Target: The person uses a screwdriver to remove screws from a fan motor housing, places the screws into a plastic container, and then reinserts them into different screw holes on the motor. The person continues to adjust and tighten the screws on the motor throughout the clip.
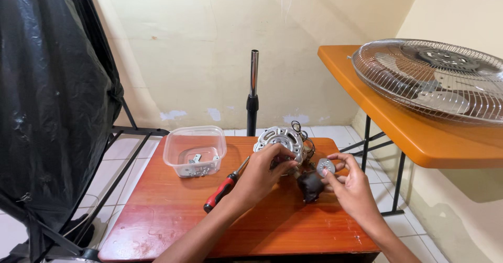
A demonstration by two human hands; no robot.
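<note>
Head view takes in, at the left, a large black plastic sheet (50, 100) hung over a dark metal frame, and at the right an orange side table (419, 137) carrying a wire fan guard (435, 77) that lies flat on it. Between them stands a low reddish-brown wooden table (173, 221), with a black and chrome pole (253, 92) upright behind it against the pale wall. On the low table a clear plastic tub (195, 150) holds a few small metal parts, and just beside it lies a screwdriver (225, 185) with a red and black handle. Near the far edge of the table sits a silver fan motor (283, 141), with dark wires trailing from it. The person's left hand (262, 175) has its fingers curled around the near side of the motor, gripping it. The right hand (352, 187) pinches a small grey round disc (326, 166) between thumb and fingertips, just beside a small black part (310, 184) that hangs from the wires.
</note>
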